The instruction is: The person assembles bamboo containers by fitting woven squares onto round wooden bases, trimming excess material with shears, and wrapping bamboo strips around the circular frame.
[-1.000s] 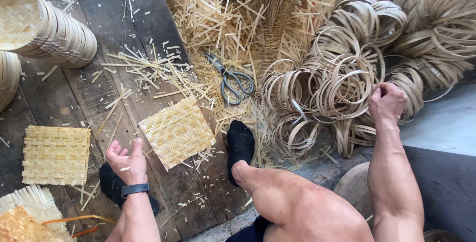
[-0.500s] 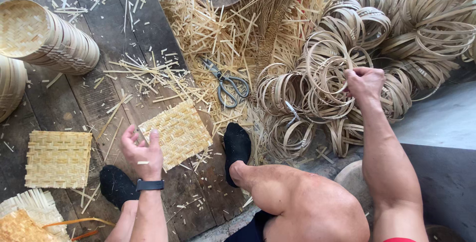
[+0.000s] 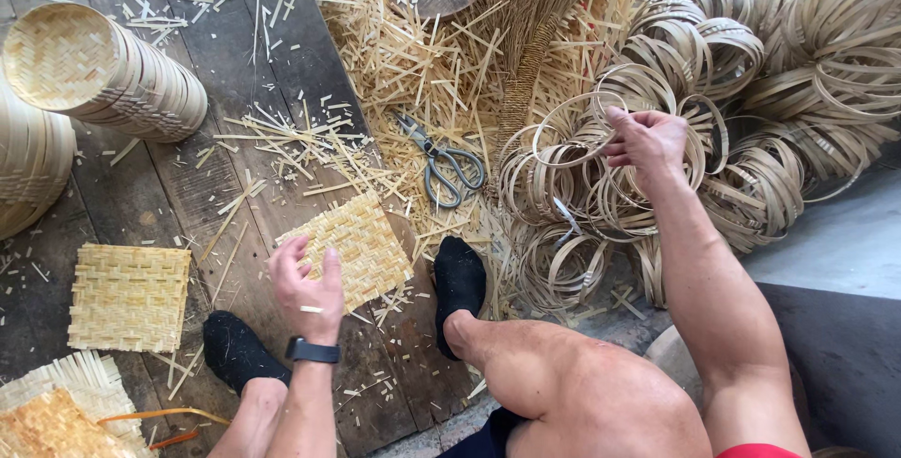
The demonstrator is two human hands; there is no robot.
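The left hand (image 3: 308,287) lies spread and loose, fingers apart, resting on the near edge of a square woven bamboo mat (image 3: 349,249) that sits flat on the dark plank floor (image 3: 178,200); it presses on the mat rather than gripping it. Beyond this hand, past the mat, loose bamboo splinters (image 3: 282,144) litter the boards, and a pair of scissors (image 3: 443,163) lies among them, well apart from the fingers. Off to its outer side lies a second woven mat (image 3: 129,297), and farther out a stack of round woven baskets (image 3: 103,73) lies tipped on its side. Just beside the hand on either side are the person's feet in black socks (image 3: 459,280). The right hand (image 3: 646,139) is raised and pinched closed on a thin bamboo ring (image 3: 574,129), lifting it by the rim. Directly under and beyond this hand a big tangled heap of bamboo rings (image 3: 751,92) crowds the space, many loops interlocked, so the held ring overlaps its neighbours.
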